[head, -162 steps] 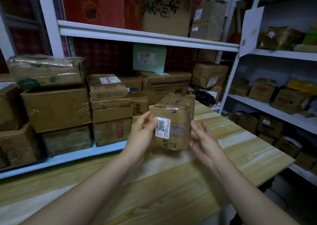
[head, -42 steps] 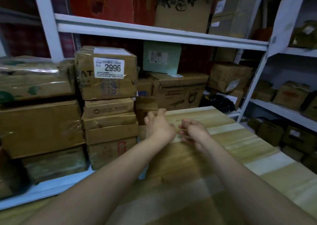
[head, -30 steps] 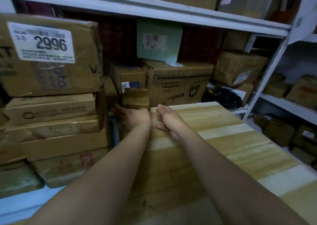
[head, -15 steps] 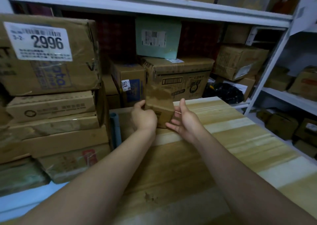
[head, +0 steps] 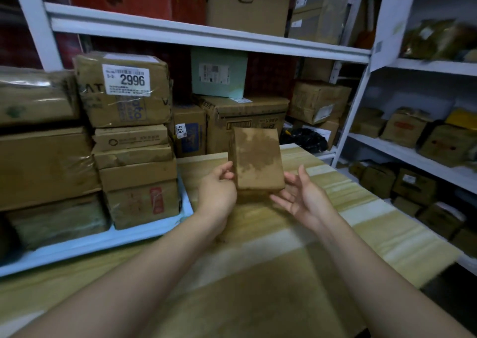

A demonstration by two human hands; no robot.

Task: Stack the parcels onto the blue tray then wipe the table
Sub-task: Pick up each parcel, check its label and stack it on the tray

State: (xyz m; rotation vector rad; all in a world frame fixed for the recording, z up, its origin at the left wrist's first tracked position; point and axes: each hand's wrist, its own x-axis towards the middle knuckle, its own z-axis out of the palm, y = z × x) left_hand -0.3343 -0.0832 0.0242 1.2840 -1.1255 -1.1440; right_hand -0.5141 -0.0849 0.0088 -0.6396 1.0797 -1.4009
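A small brown parcel (head: 255,158) is held upright above the wooden table (head: 258,273), its stained broad face turned to the camera. Its left edge is pinched by the left hand (head: 216,193), thumb on the front and fingers curled behind, where they are hidden by the box. The right hand (head: 302,195) is held slack at the lower right corner, palm turned up and inward, fingers spread and thumb raised; whether its fingertips touch the parcel cannot be made out. Both forearms are stretched forward from the bottom of the view, the left wrist bent slightly up. To the left of the grip, the blue tray (head: 85,246) is seen on the table, loaded with stacked parcels (head: 134,157); the parcel labelled 2996 (head: 124,90) is set on top of the nearest stack. Behind the grip, white shelving (head: 206,35) is crowded with more boxes, blurred at the right edge.
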